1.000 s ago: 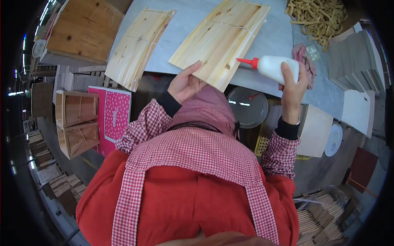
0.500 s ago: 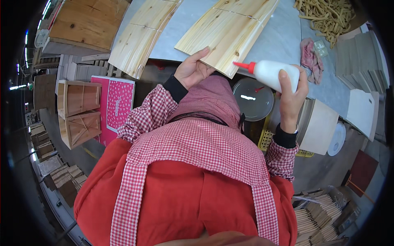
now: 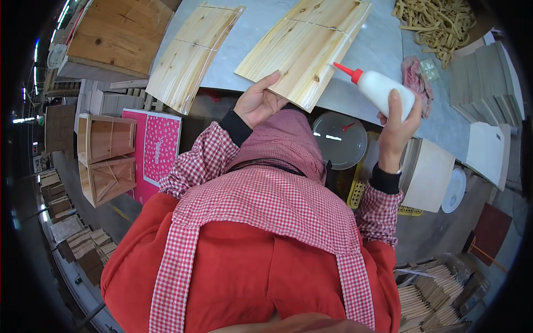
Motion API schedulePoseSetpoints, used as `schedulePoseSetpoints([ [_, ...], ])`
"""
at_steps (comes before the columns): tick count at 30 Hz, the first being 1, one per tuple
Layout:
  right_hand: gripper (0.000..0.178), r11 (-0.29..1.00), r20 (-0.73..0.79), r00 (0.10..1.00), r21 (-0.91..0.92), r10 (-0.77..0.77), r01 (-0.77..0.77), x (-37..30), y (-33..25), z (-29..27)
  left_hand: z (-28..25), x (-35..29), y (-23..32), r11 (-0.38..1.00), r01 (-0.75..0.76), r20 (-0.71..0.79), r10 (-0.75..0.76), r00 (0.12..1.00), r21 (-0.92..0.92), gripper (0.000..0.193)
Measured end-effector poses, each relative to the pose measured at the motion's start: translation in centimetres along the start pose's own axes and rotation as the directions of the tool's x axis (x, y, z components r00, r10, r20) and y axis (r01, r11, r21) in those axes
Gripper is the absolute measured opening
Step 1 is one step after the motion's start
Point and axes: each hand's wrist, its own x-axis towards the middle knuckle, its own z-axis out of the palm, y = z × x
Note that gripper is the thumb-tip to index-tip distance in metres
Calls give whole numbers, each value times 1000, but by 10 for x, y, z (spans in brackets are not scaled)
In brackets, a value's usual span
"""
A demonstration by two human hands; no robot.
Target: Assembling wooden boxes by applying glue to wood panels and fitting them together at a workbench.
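Observation:
My left hand grips the near edge of a pale, knotty wooden panel, thumb on top and fingers underneath. The panel lies partly on the table, its near end jutting past the table's edge. A thin line crosses its face. In my right hand is a white squeeze glue bottle with a red nozzle, tilted so that its tip is at the panel's right long edge. Whether the tip touches the wood I cannot tell. Left of it rests a similar wooden panel, also crossed by a thin line.
The grey table bears a pink cloth, a heap of tan strips and stacked grey boards. A round lidded tub stands below its edge. Wooden crates and a pink patterned board stand at left.
The glue bottle in my right hand has moved away from me and slightly right, its tip going from the panel's near corner farther up the right edge. My left hand keeps its grip.

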Motion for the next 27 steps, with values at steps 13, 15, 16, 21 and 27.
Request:
schedulePoseSetpoints([
  [13, 41, 971, -201, 961, -186, -188, 151, 41, 37, -63, -8, -1, 0, 999, -1, -40, 2, 999, 34, 44],
  [15, 43, 891, -272, 907, -411, -322, 193, 87, 40, -92, -8, -3, 2, 999, 2, -34, -1, 999, 33, 44],
  [16, 43, 828, -275, 885, -529, -375, 186, 108, 40, -106, -8, -4, 2, 1000, 8, -30, -8, 1000, 18, 44],
  [21, 47, 705, -293, 922, -708, -253, -31, 155, 50, -141, -9, -7, 4, 1000, -1, -19, 1, 1000, -16, 42],
  [27, 40, 914, -449, 873, -405, -193, -7, 165, 84, -139, -9, -10, 4, 1000, 16, -27, -16, 1000, -14, 43],
])
